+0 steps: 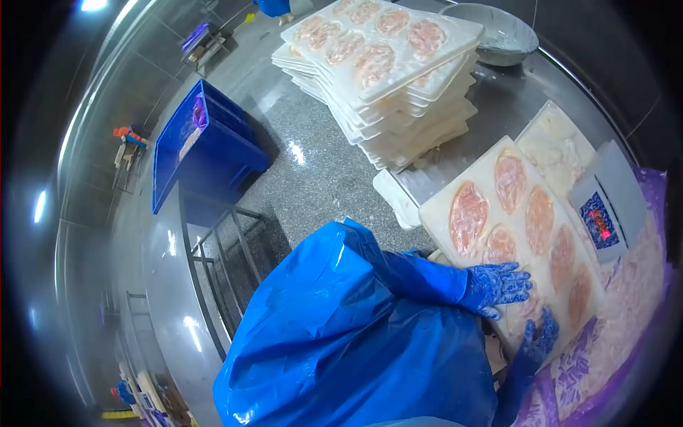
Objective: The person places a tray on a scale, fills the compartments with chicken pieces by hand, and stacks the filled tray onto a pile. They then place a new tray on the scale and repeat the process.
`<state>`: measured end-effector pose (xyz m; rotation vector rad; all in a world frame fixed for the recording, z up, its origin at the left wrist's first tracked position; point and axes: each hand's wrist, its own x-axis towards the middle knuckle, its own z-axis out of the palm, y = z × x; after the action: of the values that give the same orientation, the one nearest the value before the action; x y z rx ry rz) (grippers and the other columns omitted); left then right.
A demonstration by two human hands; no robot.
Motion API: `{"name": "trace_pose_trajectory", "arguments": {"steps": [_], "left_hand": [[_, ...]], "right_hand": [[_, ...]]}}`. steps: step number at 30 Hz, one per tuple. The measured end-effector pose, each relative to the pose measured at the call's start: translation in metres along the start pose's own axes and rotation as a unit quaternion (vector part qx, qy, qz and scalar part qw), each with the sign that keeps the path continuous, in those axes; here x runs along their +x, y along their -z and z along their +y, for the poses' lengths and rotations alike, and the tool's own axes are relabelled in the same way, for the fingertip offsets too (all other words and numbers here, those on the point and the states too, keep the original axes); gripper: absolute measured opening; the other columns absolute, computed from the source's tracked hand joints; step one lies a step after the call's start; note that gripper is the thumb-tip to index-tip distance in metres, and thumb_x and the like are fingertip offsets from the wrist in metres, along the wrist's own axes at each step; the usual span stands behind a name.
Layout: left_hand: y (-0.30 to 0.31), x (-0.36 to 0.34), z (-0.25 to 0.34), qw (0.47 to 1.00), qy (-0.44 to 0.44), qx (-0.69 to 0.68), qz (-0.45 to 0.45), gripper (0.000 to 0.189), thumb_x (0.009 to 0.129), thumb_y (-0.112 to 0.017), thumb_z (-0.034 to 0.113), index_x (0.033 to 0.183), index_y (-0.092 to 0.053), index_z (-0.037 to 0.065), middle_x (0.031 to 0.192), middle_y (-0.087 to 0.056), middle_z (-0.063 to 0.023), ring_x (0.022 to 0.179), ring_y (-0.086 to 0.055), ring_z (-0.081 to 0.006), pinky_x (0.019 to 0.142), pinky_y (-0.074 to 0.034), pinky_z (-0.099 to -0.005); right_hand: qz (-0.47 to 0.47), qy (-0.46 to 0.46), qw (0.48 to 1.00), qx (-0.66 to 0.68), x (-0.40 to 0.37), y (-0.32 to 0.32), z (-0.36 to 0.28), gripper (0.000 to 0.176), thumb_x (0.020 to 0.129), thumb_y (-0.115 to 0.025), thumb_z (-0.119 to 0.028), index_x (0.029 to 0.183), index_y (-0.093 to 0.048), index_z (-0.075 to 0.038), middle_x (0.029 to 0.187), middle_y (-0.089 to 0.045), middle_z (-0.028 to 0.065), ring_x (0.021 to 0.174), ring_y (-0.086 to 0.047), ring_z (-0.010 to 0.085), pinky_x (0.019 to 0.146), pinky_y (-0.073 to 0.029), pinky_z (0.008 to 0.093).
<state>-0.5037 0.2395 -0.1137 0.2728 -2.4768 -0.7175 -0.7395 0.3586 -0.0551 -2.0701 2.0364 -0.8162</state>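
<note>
A white tray (491, 171) with several oval hollows lies in front of me, and pale pink raw meat pieces (469, 217) fill them. My left hand (500, 288), in a wet blue glove, lies flat over the tray's near side with its fingers stretched out. My right hand (541, 334), also gloved in blue, rests at the near edge with its fingers apart and slightly bent. Between the two hands a raw meat portion (525, 313) sits in a hollow, partly covered by them. Neither hand grips anything that I can see.
A tall stack of white trays (398, 92) stands beyond, near a metal bowl (494, 35). A scale with a red display (605, 220) stands right of my tray. Loose meat (612, 327) lies in purple film. A blue bin (213, 142) and a steel table (167, 285) are leftward.
</note>
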Motion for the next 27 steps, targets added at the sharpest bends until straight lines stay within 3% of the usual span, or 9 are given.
{"name": "trace_pose_trajectory", "arguments": {"steps": [3, 7, 9, 11, 12, 13, 16, 18, 27], "left_hand": [[0.004, 0.008, 0.004, 0.997, 0.065, 0.027, -0.039, 0.08, 0.092, -0.054, 0.049, 0.154, -0.028, 0.005, 0.161, -0.019, -0.0212, 0.151, -0.015, -0.0376, 0.12, -0.009, -0.0581], [-0.015, 0.042, 0.031, 0.993, 0.114, 0.011, -0.012, 0.066, 0.093, -0.058, 0.04, 0.147, -0.042, 0.006, 0.154, -0.038, -0.0183, 0.144, -0.033, -0.035, 0.118, -0.023, -0.0533], [-0.048, 0.04, 0.011, 0.987, 0.071, 0.025, 0.141, 0.049, 0.092, -0.06, 0.031, 0.135, -0.057, 0.007, 0.14, -0.053, -0.017, 0.13, -0.048, -0.0364, 0.11, -0.035, -0.0528], [-0.031, 0.047, 0.01, 0.973, 0.124, 0.027, 0.195, 0.042, 0.089, -0.066, 0.022, 0.127, -0.062, 0.005, 0.129, -0.062, -0.018, 0.122, -0.056, -0.0361, 0.104, -0.044, -0.0469], [-0.004, 0.05, 0.02, 0.97, 0.124, -0.006, 0.21, 0.04, 0.088, -0.066, 0.021, 0.125, -0.063, 0.005, 0.126, -0.063, -0.0177, 0.121, -0.056, -0.0356, 0.104, -0.044, -0.0464], [0.017, 0.052, 0.028, 0.97, 0.116, 0.027, 0.211, 0.039, 0.087, -0.067, 0.019, 0.123, -0.065, 0.007, 0.124, -0.064, -0.0169, 0.119, -0.057, -0.0354, 0.102, -0.045, -0.0458], [0.025, 0.057, 0.042, 0.964, 0.195, 0.03, 0.176, 0.036, 0.087, -0.064, 0.02, 0.122, -0.066, 0.011, 0.121, -0.065, -0.012, 0.113, -0.057, -0.0334, 0.099, -0.044, -0.0441], [0.02, 0.071, 0.056, 0.969, 0.2, 0.025, 0.143, 0.034, 0.089, -0.064, 0.018, 0.122, -0.066, 0.01, 0.122, -0.065, -0.0113, 0.116, -0.057, -0.0318, 0.101, -0.043, -0.0433], [0.001, 0.083, 0.068, 0.955, 0.255, 0.139, 0.054, 0.041, 0.085, -0.07, 0.024, 0.123, -0.063, 0.013, 0.122, -0.062, -0.0119, 0.115, -0.055, -0.0332, 0.097, -0.045, -0.0435]], "right_hand": [[-0.04, -0.012, 0.997, 0.07, 0.007, -0.004, 0.016, 0.028, 0.095, -0.058, -0.013, 0.119, -0.061, 0.001, 0.121, -0.062, 0.0179, 0.109, -0.058, 0.036, 0.097, -0.044, 0.0439], [-0.063, 0.005, 0.983, 0.174, 0.019, -0.002, 0.038, 0.018, 0.095, -0.055, -0.009, 0.106, -0.063, 0.002, 0.103, -0.065, 0.0167, 0.096, -0.061, 0.0324, 0.09, -0.048, 0.0398], [-0.047, -0.018, 0.956, 0.29, 0.02, -0.004, 0.053, 0.012, 0.093, -0.055, -0.006, 0.096, -0.065, 0.001, 0.095, -0.066, 0.0154, 0.09, -0.062, 0.0314, 0.085, -0.049, 0.0381], [-0.002, 0.142, 0.988, 0.061, 0.013, 0.005, 0.074, 0.014, 0.094, -0.055, -0.005, 0.1, -0.066, 0.001, 0.103, -0.067, 0.017, 0.095, -0.062, 0.0339, 0.089, -0.049, 0.0422], [-0.009, -0.008, 0.983, 0.181, 0.015, 0.016, 0.056, 0.013, 0.093, -0.058, -0.004, 0.101, -0.066, 0.002, 0.106, -0.067, 0.0171, 0.097, -0.062, 0.0338, 0.09, -0.048, 0.0428], [0.026, 0.016, 0.987, 0.16, 0.018, 0.019, 0.058, 0.012, 0.09, -0.064, -0.003, 0.1, -0.065, 0.002, 0.098, -0.065, 0.0158, 0.09, -0.063, 0.0264, 0.081, -0.05, 0.037], [0.017, -0.022, 0.989, 0.147, 0.018, 0.038, 0.067, 0.008, 0.09, -0.064, -0.002, 0.098, -0.066, 0.001, 0.1, -0.066, 0.0119, 0.09, -0.061, 0.0215, 0.082, -0.05, 0.0339], [0.046, -0.069, 0.937, 0.338, 0.018, 0.046, 0.066, 0.009, 0.091, -0.063, 0.0, 0.1, -0.065, -0.001, 0.1, -0.064, 0.0063, 0.088, -0.059, 0.0158, 0.081, -0.049, 0.0303], [-0.002, -0.173, 0.848, 0.501, 0.015, 0.086, 0.054, 0.009, 0.093, -0.06, 0.001, 0.101, -0.06, -0.004, 0.094, -0.059, 0.0024, 0.085, -0.055, 0.0113, 0.078, -0.046, 0.0264]]}}
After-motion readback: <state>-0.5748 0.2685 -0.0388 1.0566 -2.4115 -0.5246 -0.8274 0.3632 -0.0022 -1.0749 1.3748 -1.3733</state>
